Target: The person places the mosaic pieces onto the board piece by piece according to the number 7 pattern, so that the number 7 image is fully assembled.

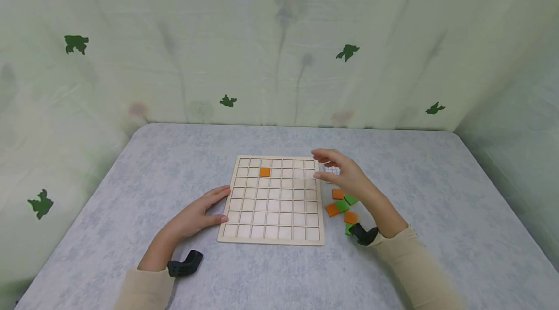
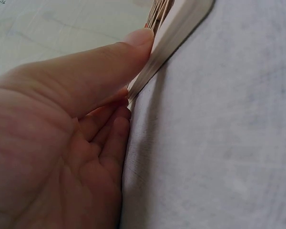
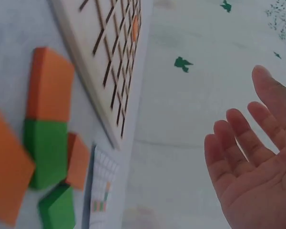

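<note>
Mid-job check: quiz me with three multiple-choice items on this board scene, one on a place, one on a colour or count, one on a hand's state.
1. Where do the loose tiles lie?
A. on the table right of the wooden grid board
B. left of the board
C. stacked on the board

2. What colour is the single tile seated in the board?
A. green
B. orange
C. white

3. What is the right hand doing?
A. pinching a green tile
B. pressing flat on the board
C. hovering open with nothing in it

Answers:
1 A, the head view shows the orange and green tiles beside the board's right edge.
2 B, one orange tile sits in the second row from the far edge.
3 C, the right wrist view shows straight fingers and a bare palm. The left hand rests against the board's left edge.
</note>
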Action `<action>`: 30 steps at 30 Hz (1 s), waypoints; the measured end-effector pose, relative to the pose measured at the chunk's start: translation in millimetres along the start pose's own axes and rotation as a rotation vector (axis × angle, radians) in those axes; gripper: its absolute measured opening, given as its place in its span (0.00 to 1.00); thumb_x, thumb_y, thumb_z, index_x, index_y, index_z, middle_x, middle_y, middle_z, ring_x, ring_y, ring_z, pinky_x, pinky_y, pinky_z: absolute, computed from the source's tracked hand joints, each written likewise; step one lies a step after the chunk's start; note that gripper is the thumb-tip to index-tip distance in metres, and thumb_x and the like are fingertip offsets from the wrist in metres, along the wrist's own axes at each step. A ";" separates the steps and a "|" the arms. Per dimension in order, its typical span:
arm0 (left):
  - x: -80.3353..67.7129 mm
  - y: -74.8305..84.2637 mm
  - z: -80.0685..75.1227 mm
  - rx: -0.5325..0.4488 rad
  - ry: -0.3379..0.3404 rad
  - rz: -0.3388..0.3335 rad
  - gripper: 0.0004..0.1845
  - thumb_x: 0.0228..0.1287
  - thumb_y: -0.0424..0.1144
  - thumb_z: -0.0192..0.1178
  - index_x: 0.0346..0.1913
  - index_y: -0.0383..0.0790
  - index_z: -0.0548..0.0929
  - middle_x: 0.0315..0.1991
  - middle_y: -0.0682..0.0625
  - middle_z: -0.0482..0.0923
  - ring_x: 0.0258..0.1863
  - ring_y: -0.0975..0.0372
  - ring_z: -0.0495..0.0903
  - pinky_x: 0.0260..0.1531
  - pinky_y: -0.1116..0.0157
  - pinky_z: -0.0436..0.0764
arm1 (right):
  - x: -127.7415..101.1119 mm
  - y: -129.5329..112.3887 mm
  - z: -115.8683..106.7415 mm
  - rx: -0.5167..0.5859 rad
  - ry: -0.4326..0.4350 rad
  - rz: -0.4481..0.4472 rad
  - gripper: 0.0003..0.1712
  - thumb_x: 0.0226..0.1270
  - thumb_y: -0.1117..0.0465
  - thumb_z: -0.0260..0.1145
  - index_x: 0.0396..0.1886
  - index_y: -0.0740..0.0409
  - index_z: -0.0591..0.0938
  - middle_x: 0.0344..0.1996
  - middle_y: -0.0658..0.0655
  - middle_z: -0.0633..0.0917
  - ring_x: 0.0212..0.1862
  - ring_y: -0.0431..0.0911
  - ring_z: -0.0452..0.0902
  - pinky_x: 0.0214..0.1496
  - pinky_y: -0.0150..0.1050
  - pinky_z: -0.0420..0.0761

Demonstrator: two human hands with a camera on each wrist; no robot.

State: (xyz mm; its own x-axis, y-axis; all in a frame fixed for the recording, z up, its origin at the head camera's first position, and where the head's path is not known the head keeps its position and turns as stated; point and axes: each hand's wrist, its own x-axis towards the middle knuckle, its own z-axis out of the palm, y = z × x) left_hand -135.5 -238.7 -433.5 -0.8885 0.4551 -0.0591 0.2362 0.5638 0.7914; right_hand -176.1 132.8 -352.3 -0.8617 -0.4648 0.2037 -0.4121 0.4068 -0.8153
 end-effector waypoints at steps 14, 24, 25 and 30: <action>1.2 0.1 0.7 0.001 0.003 -0.007 0.40 0.54 0.47 0.63 0.68 0.38 0.58 0.68 0.45 0.49 0.66 0.48 0.44 0.58 0.45 0.50 | -59.2 82.4 -23.0 -0.070 -0.094 0.197 0.30 0.54 0.62 0.68 0.58 0.62 0.71 0.54 0.61 0.73 0.53 0.56 0.68 0.53 0.50 0.68; -0.5 0.8 0.3 -0.009 0.000 -0.025 0.40 0.55 0.47 0.63 0.68 0.39 0.58 0.69 0.46 0.49 0.67 0.49 0.44 0.58 0.45 0.50 | -70.0 95.8 -26.0 -0.140 -0.126 0.211 0.21 0.55 0.63 0.68 0.50 0.62 0.77 0.46 0.56 0.77 0.47 0.49 0.71 0.50 0.45 0.71; -0.6 1.1 0.1 -0.011 0.000 -0.025 0.40 0.55 0.47 0.63 0.68 0.39 0.58 0.69 0.46 0.49 0.67 0.49 0.44 0.58 0.45 0.50 | -70.2 95.8 -25.9 -0.159 -0.124 0.203 0.20 0.55 0.64 0.68 0.49 0.62 0.77 0.45 0.56 0.77 0.45 0.49 0.71 0.49 0.44 0.72; -0.6 1.2 0.6 -0.009 0.003 -0.016 0.40 0.55 0.46 0.62 0.68 0.39 0.58 0.68 0.45 0.49 0.67 0.48 0.44 0.58 0.45 0.50 | -69.7 91.1 -26.1 -0.231 -0.122 0.213 0.16 0.55 0.63 0.68 0.43 0.61 0.78 0.37 0.52 0.76 0.39 0.46 0.69 0.41 0.41 0.73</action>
State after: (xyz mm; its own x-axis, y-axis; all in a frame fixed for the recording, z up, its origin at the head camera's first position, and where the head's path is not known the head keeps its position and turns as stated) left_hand -134.5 -237.9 -433.0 -0.8931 0.4444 -0.0697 0.2189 0.5648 0.7957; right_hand -161.4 222.8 -426.6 -0.8998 -0.4348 -0.0360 -0.2944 0.6659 -0.6855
